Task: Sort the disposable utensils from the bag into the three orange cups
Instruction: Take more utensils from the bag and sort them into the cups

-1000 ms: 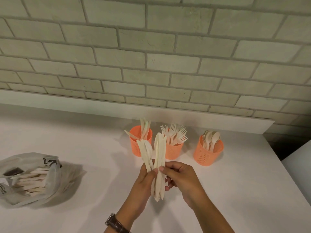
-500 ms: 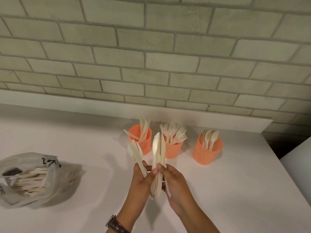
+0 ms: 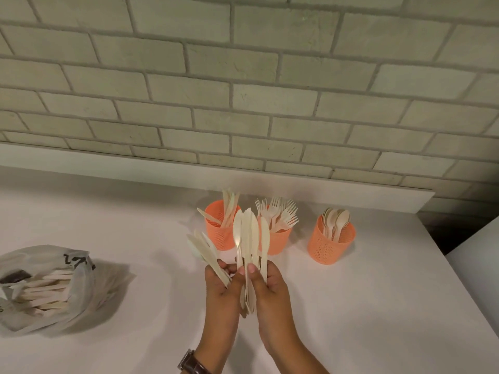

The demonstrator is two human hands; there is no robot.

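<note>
Three orange mesh cups stand in a row at the back of the white counter: the left cup [image 3: 218, 236] holds knives, the middle cup [image 3: 278, 242] forks, the right cup [image 3: 331, 245] spoons. In front of them my left hand [image 3: 220, 286] and my right hand [image 3: 270, 284] together grip an upright bunch of pale knives [image 3: 251, 238], thumbs pressed on the handles. A second small fan of knives [image 3: 204, 251] leans left out of my left hand. The crumpled bag [image 3: 46, 284] lies at the left with several utensils inside.
The counter [image 3: 378, 306] ends in a low white upstand below a brick wall. Its right edge drops off beside another white surface [image 3: 478, 260]. A watch sits on my left wrist.
Both hands have risen slightly and the upright bunch has fanned out wider. The leaning knives in my left hand have tilted further left.
</note>
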